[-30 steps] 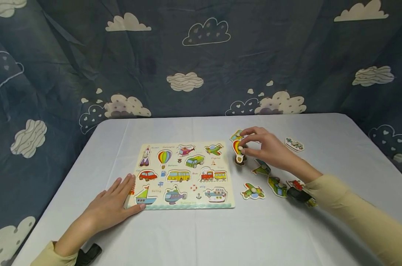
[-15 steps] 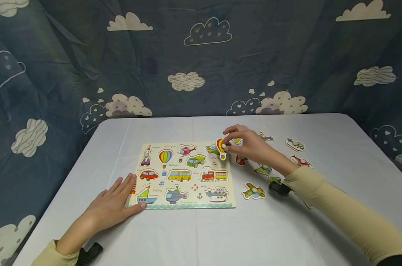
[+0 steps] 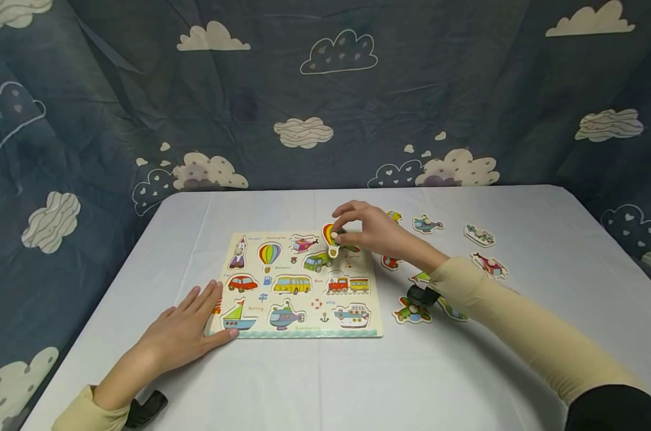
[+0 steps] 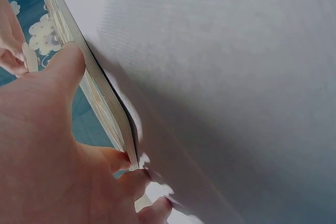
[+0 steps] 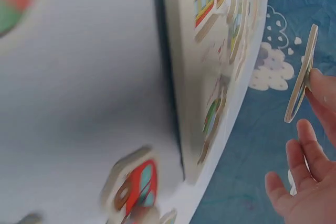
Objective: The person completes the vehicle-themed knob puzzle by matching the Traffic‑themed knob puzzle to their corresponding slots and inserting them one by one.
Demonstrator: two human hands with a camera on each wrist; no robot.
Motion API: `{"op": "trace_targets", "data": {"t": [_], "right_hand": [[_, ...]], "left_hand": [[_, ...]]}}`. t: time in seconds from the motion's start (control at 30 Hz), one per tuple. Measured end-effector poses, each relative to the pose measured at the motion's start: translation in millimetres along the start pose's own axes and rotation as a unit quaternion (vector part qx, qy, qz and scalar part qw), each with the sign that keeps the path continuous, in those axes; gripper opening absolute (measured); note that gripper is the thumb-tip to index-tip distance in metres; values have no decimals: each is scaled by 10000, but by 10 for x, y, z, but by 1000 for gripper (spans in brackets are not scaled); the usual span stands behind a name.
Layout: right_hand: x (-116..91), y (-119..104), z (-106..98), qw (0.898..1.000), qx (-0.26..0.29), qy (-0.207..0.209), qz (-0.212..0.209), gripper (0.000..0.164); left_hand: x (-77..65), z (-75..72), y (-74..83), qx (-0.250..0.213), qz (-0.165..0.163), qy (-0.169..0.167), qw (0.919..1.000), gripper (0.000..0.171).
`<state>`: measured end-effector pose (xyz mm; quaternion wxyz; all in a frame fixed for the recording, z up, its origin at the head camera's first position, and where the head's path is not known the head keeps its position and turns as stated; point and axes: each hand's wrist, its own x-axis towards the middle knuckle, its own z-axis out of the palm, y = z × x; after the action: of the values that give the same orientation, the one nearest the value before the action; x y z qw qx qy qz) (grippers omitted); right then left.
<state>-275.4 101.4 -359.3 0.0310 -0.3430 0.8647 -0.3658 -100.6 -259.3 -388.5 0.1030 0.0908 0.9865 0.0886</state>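
Note:
A pale wooden puzzle board (image 3: 309,333) with printed vehicles lies left of centre on the white table. My left hand (image 3: 177,335) rests on its lower left corner, fingers straight and spread; the left wrist view has the thumb against the board's edge (image 4: 100,95). Between thumb and fingertips my right hand (image 3: 376,233) pinches a hot-air balloon puzzle piece (image 3: 328,234). That piece is held upright over the board's upper right, partly covering the printed fighter plane. In the right wrist view the balloon piece (image 5: 302,77) appears edge-on, apart from the board.
Loose puzzle pieces lie right of the board: a fighter plane (image 3: 408,314), a car (image 3: 390,263), a submarine (image 3: 427,224), a ship (image 3: 479,235), a helicopter (image 3: 489,265) and others partly hidden under the right arm. A dark cloud-patterned curtain (image 3: 325,155) hangs behind the table.
My right hand has carried the balloon piece leftward from among the loose pieces to above the board. The left hand stays on the board's corner.

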Motion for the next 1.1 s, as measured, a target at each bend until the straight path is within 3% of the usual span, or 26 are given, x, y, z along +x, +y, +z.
{"op": "trace_targets", "data": {"t": [0.6, 1.1], "right_hand": [[427, -224, 373, 9972, -56, -602, -444, 8], [749, -365, 627, 9932, -190, -1075, -396, 11]], "left_hand": [[-17, -18, 13, -62, -6, 23, 10000, 105], [-7, -5, -15, -4, 16, 51, 10000, 105]]}}
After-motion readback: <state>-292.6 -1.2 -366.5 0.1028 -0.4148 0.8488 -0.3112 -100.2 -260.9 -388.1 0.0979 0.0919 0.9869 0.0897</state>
